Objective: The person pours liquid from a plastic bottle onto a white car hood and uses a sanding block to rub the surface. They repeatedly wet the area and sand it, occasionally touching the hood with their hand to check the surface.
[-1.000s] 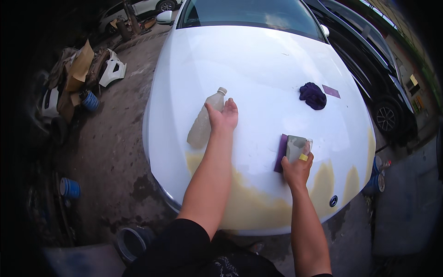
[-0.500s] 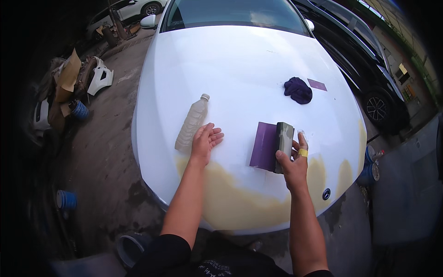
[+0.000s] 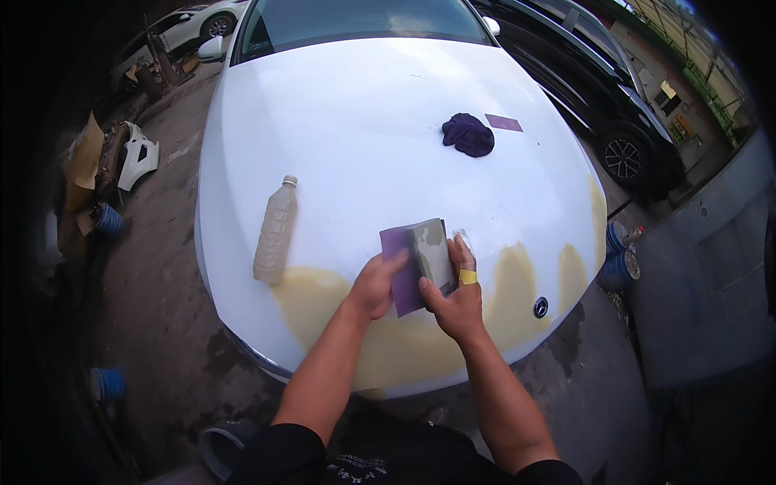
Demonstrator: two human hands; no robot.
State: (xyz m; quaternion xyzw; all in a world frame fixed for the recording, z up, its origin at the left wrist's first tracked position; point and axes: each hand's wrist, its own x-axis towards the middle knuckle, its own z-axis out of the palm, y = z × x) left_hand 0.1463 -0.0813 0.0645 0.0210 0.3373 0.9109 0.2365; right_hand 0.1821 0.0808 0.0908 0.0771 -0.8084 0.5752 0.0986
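Observation:
Over the front of a white car hood [image 3: 323, 121] with yellowish sanded patches, my left hand [image 3: 372, 287] grips a purple abrasive sheet [image 3: 403, 291] from its left side, thumb laid on it. My right hand [image 3: 454, 303] grips a grey-green sanding block [image 3: 430, 252] against that sheet, its thumb at the block's lower end; one finger has a pale wrap and yellow tape. A cloudy plastic bottle [image 3: 275, 234] lies on the hood left of my hands. A dark purple cloth [image 3: 469, 136] and a small purple sheet [image 3: 504, 123] lie farther up on the right.
A dark car [image 3: 598, 89] stands at the right beside a grey panel [image 3: 699, 275]. Blue cans [image 3: 618, 267] sit by the hood's right front. At the left are cardboard [image 3: 85, 166], a white bumper piece [image 3: 139, 158], another blue can [image 3: 107, 384] and a bucket [image 3: 222, 449].
My left hand has left the bottle and moved right to take hold of the purple sheet. My right hand has brought the block leftward. The view has shifted, so the hood appears farther left.

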